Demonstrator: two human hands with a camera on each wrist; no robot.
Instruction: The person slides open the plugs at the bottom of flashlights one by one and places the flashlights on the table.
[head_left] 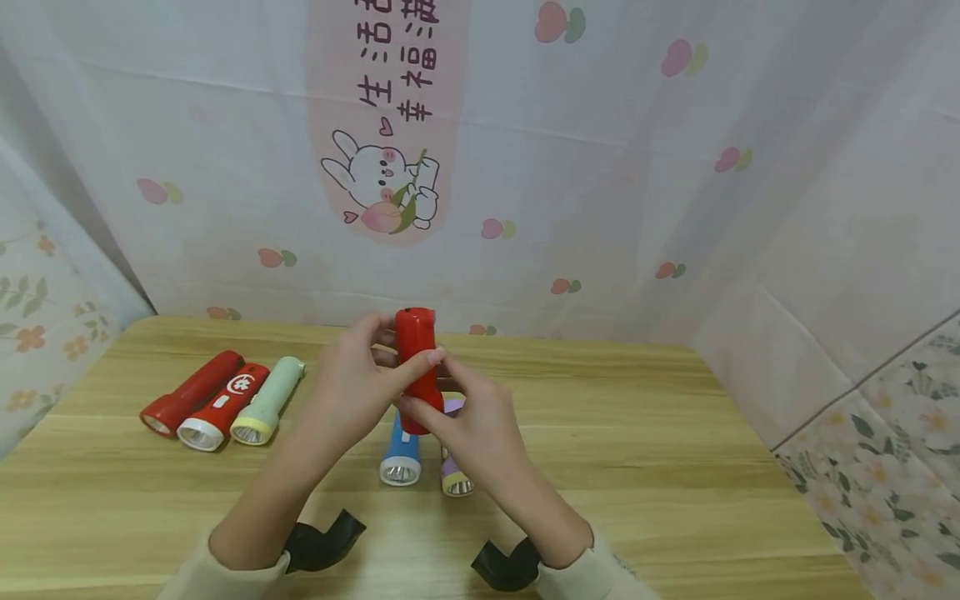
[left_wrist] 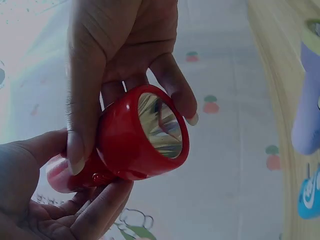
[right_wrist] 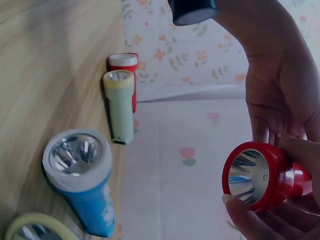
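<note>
Both hands hold a red flashlight (head_left: 415, 333) above the table, its tail end up and its lens end towards me. My left hand (head_left: 352, 375) grips the body, with the thumb laid across it. Around the lens end, my right hand (head_left: 480, 412) has its thumb on one side and its fingers partly hidden behind. The left wrist view shows the silvery reflector (left_wrist: 160, 127) inside the red rim. Below the hands lie a blue flashlight (head_left: 402, 454) with a white rim and a purple flashlight (head_left: 452, 473) with a yellow rim, both partly covered.
On the left of the wooden table (head_left: 615, 467) lie a dark red flashlight (head_left: 197, 387), a red flashlight with a white rim (head_left: 222, 404) and a pale green flashlight (head_left: 272, 396), side by side. A printed white curtain (head_left: 585, 183) hangs behind the table's back edge.
</note>
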